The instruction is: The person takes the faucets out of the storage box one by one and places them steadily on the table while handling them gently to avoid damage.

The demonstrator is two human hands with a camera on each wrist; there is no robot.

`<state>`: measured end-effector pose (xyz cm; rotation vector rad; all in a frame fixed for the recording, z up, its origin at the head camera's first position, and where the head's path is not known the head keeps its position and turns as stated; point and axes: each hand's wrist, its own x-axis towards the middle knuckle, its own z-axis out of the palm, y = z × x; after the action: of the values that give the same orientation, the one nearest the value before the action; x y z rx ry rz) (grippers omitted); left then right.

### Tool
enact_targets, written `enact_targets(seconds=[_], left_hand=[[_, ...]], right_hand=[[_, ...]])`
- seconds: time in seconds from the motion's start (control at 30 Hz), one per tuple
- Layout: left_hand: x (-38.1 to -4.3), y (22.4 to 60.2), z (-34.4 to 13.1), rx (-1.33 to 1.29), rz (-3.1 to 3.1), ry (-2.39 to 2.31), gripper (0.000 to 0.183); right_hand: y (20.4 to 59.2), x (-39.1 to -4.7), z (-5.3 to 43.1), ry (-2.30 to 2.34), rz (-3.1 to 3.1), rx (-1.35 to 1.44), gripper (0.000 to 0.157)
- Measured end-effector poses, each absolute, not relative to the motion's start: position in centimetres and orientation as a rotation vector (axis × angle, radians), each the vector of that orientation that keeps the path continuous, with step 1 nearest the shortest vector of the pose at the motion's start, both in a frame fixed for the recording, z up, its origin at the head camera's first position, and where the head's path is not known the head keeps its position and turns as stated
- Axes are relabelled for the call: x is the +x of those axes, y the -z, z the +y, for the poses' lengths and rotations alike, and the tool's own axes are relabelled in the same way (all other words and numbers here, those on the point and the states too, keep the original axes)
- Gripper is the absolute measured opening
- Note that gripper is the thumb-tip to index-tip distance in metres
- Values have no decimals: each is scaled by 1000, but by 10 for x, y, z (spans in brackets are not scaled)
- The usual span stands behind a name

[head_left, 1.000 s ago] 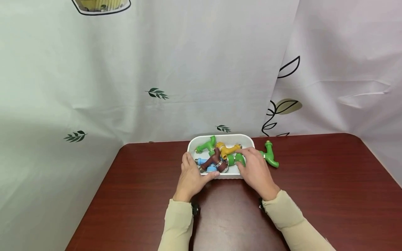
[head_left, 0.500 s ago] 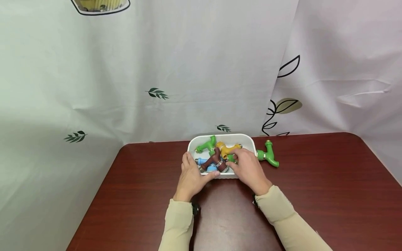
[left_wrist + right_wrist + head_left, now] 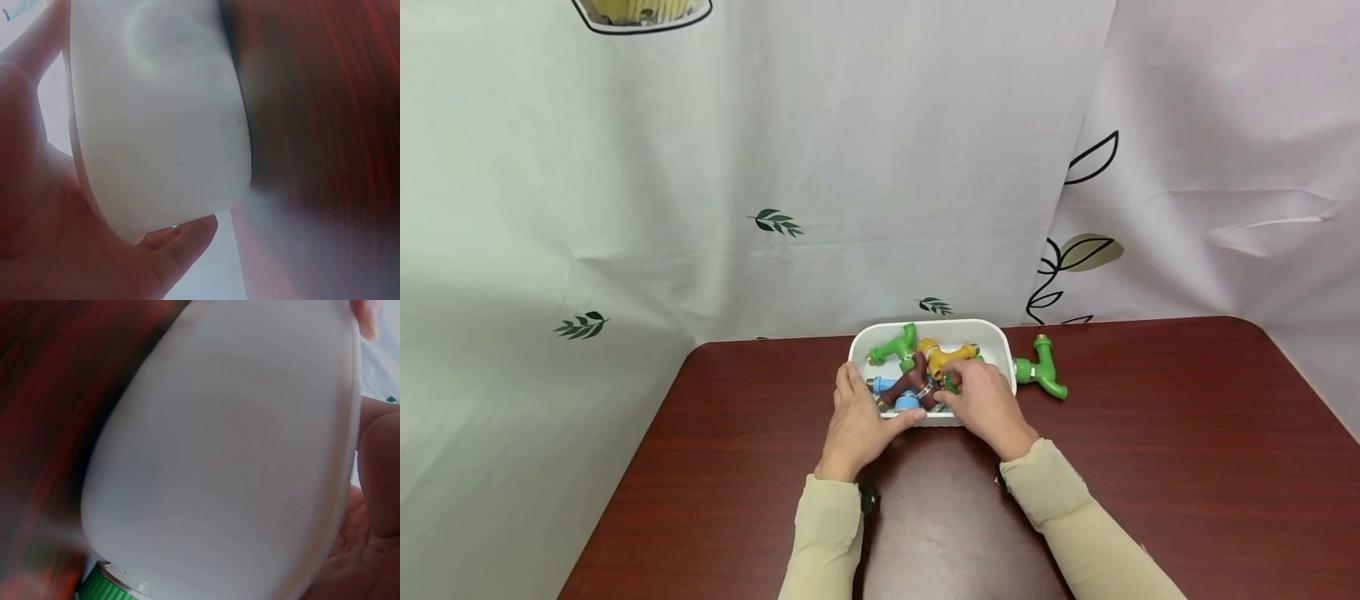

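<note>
A white tray (image 3: 1003,342) holds several plastic taps. My left hand (image 3: 853,421) grips its near left corner, thumb along the front rim and fingers on the left side; the left wrist view shows the tray wall (image 3: 156,125) within that hand. My right hand (image 3: 988,404) reaches in from the right, thumb and forefinger bent around the knob end of a brown tap (image 3: 913,379) and a partly hidden green tap (image 3: 952,384). Whether they pinch either one cannot be seen. A yellow tap (image 3: 947,357), another green tap (image 3: 895,344) and blue tap parts (image 3: 907,402) lie around these.
Outside the tray, a green tap (image 3: 1041,372) lies against its right side; its ribbed knob (image 3: 103,589) shows in the right wrist view. The dark red wooden table (image 3: 1157,433) extends on both sides. A pale printed curtain (image 3: 880,167) hangs behind its far edge.
My right hand has moved left inside the tray, from over the green tap towards the brown one, uncovering the green tap outside. The left hand and the tray have hardly moved.
</note>
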<state>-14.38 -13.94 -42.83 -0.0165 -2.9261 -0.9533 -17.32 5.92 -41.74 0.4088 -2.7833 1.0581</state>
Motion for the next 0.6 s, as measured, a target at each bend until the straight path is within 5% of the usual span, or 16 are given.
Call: enact_targets(seconds=[0.6], left_hand=[[-143,426,-140,-20,-2926,955,133]], right_hand=[[418,-177,53,-1082,-2878,344,33]])
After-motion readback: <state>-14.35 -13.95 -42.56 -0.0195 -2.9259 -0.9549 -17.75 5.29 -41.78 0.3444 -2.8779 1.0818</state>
